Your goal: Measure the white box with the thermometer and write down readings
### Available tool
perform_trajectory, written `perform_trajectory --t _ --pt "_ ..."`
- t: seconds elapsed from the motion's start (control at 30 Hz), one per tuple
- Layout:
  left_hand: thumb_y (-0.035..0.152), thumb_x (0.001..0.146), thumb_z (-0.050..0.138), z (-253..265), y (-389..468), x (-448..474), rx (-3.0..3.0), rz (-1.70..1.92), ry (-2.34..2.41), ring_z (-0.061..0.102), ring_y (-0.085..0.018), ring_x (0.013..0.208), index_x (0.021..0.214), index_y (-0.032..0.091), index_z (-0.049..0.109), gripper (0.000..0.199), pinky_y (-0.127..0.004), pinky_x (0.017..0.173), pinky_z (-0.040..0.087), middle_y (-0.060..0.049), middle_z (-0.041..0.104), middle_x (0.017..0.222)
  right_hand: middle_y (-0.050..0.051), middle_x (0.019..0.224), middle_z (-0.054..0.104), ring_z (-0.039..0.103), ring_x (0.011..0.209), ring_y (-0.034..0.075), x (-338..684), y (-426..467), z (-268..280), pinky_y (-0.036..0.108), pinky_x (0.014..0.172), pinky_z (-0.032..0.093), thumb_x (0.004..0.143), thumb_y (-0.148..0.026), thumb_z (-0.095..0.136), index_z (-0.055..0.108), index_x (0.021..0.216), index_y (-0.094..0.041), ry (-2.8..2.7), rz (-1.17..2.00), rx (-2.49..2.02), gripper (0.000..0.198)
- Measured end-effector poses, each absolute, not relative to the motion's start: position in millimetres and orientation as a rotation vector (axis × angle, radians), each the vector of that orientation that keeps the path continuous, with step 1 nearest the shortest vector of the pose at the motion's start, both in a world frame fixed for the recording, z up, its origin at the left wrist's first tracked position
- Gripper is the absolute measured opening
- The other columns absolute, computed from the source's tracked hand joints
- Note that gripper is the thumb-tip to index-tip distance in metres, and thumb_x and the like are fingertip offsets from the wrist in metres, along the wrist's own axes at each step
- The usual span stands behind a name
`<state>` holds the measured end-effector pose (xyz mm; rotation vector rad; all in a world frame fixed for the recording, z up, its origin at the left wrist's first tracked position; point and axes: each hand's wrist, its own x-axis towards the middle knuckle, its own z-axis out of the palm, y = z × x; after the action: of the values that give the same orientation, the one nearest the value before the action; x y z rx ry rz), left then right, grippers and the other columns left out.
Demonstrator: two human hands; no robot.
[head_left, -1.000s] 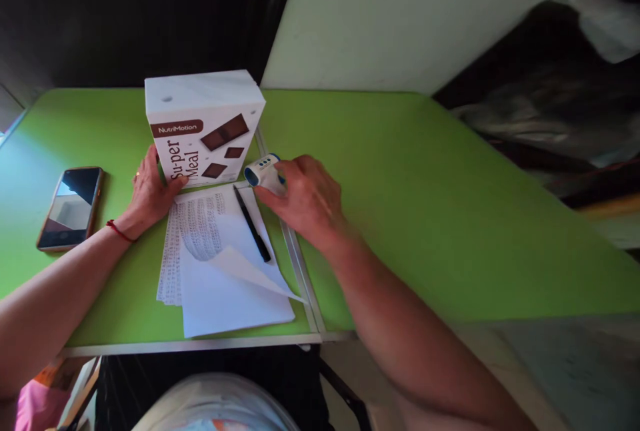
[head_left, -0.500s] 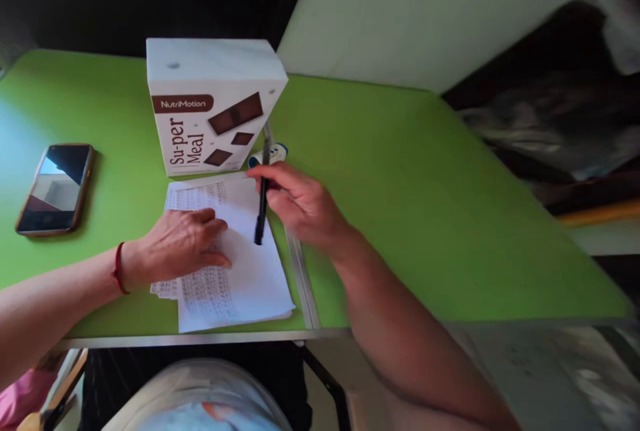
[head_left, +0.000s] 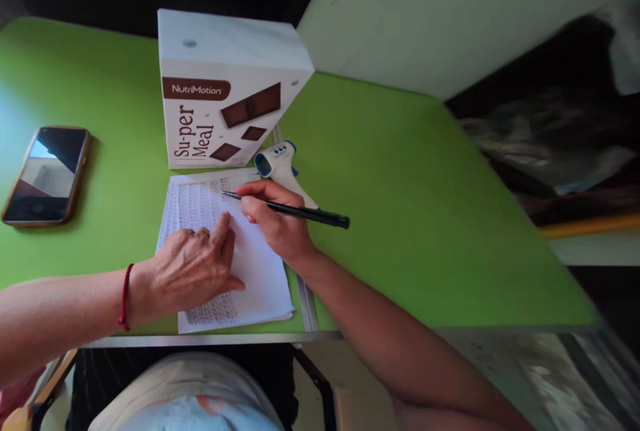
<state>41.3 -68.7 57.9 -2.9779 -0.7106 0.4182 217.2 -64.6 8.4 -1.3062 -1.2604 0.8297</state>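
Observation:
Between the thumb and fingers of my right hand (head_left: 277, 217) is a black pen (head_left: 320, 215), its tip at the upper part of the written sheets of paper (head_left: 260, 284). Rows of handwriting cover the left side of the top sheet, while its right side is blank. My left hand (head_left: 197, 264) lies on the paper with fingers spread, the index finger stretched toward the pen tip. Just beyond my right hand, a white and blue infrared thermometer (head_left: 280, 164) lies on the table, partly hidden by the hand.
A white NutriMotion box (head_left: 200, 127) stands upright at the paper's far edge. To the left, a smartphone (head_left: 47, 177) lies face up on the green table (head_left: 425, 217). A metal seam strip (head_left: 307, 307) runs along the paper's right side. A pale wall (head_left: 390, 24) borders the back.
The pen has turned in my right hand from tip away to tip on the paper, pointing left. My left index finger has straightened. More of the thermometer shows, and the view has shifted slightly.

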Motion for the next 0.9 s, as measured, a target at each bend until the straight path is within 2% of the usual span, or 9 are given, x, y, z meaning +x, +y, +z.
perform_trajectory --t 0.07,0.13,0.3,0.47,0.9 --pt "0.062 0.100 0.061 58 -70 41 -2.962 0.403 -0.730 0.079 -0.028 0.082 0.143 0.000 0.060 0.076 -0.035 0.066 0.062 -0.036 0.054 0.150 -0.006 0.063 0.060 0.054 0.056 0.012 218 -61 5 0.027 0.056 0.049 0.074 -0.030 0.068 0.063 0.079 -0.023 -1.268 0.758 -1.336 0.009" --pt "0.062 0.099 0.062 58 -72 40 -2.952 0.379 -0.756 0.079 -0.028 0.081 0.142 0.001 0.062 0.074 -0.035 0.067 0.062 -0.037 0.053 0.151 -0.006 0.061 0.059 0.053 0.054 0.011 220 -59 2 0.026 0.053 0.048 0.071 -0.029 0.068 0.058 0.075 -0.024 -1.262 0.704 -1.357 0.012" --pt "0.064 0.099 0.062 55 -73 38 -2.944 0.306 -0.771 0.079 -0.029 0.083 0.140 0.003 0.063 0.073 -0.036 0.067 0.061 -0.037 0.051 0.153 -0.008 0.056 0.053 0.050 0.049 0.011 220 -59 -1 0.026 0.053 0.047 0.077 -0.033 0.064 0.053 0.072 -0.025 -1.320 0.658 -1.392 0.014" --pt "0.065 0.101 0.057 57 -71 42 -2.957 0.385 -0.737 0.078 -0.029 0.083 0.138 0.003 0.063 0.072 -0.035 0.062 0.060 -0.037 0.050 0.154 -0.005 0.061 0.062 0.055 0.053 0.012 219 -61 -3 0.027 0.055 0.049 0.078 -0.029 0.063 0.061 0.076 -0.024 -1.397 0.582 -1.388 0.006" --pt "0.063 0.101 0.057 58 -69 44 -2.957 0.414 -0.746 0.078 -0.029 0.082 0.142 0.001 0.060 0.075 -0.036 0.063 0.059 -0.039 0.051 0.152 -0.004 0.065 0.066 0.060 0.060 0.014 224 -61 -11 0.028 0.062 0.052 0.086 -0.029 0.063 0.062 0.076 -0.025 -1.597 0.445 -1.402 0.011"
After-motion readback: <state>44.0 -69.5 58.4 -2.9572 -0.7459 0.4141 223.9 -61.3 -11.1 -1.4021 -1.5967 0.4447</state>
